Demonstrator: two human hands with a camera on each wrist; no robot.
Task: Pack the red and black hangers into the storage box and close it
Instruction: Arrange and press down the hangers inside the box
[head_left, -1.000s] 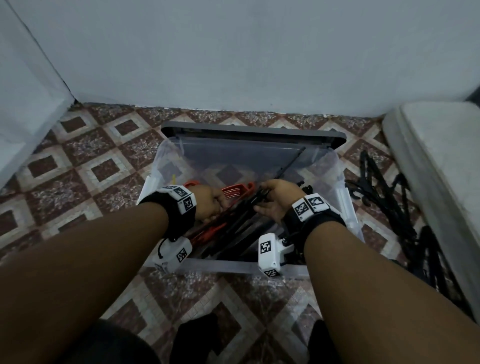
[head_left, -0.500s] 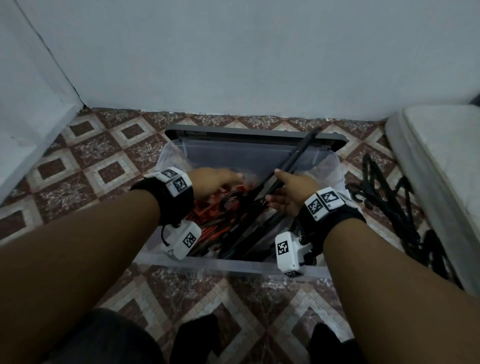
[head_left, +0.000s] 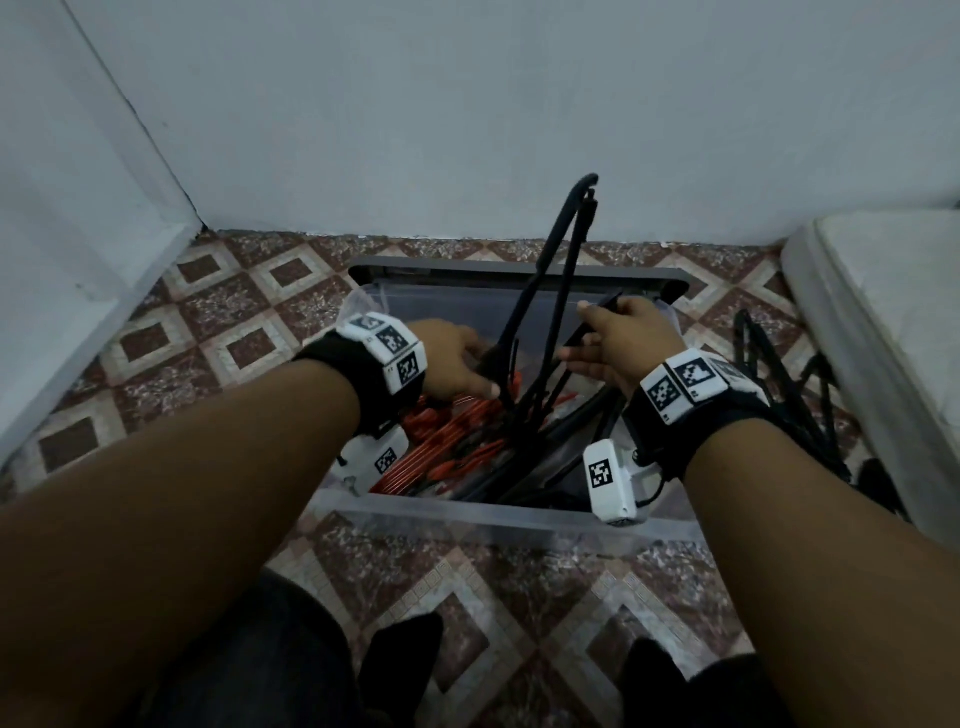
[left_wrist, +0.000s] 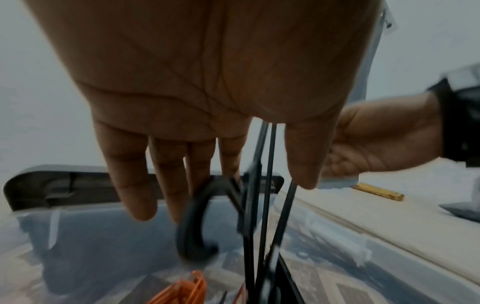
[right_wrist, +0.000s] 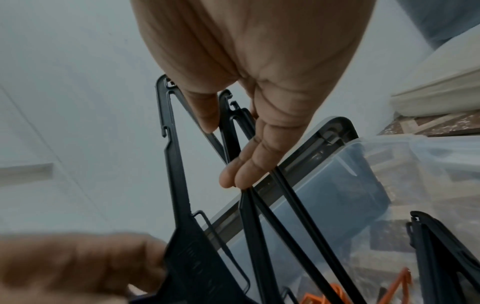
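A clear storage box (head_left: 498, 514) stands open on the tiled floor, its grey lid (head_left: 467, 265) propped behind it. Red hangers (head_left: 447, 441) lie in its left half and black ones in its right half. My right hand (head_left: 576, 332) pinches the ends of a few black hangers (right_wrist: 176, 164) between thumb and fingers. They are tilted up, with one tip (head_left: 587, 182) high against the wall. My left hand (head_left: 483, 364) holds the same bundle lower down at the neck. In the left wrist view a black hook (left_wrist: 192, 226) curves behind its fingers (left_wrist: 137, 185).
More black hangers (head_left: 779, 379) lie in a loose heap on the floor to the right of the box. A white mattress (head_left: 883, 312) runs along the right side. White walls close the back and the left. My knees are below the box.
Both hands have risen from low in the box. The black hangers, which lay flat a second ago, now stand tilted up with one end above the lid.
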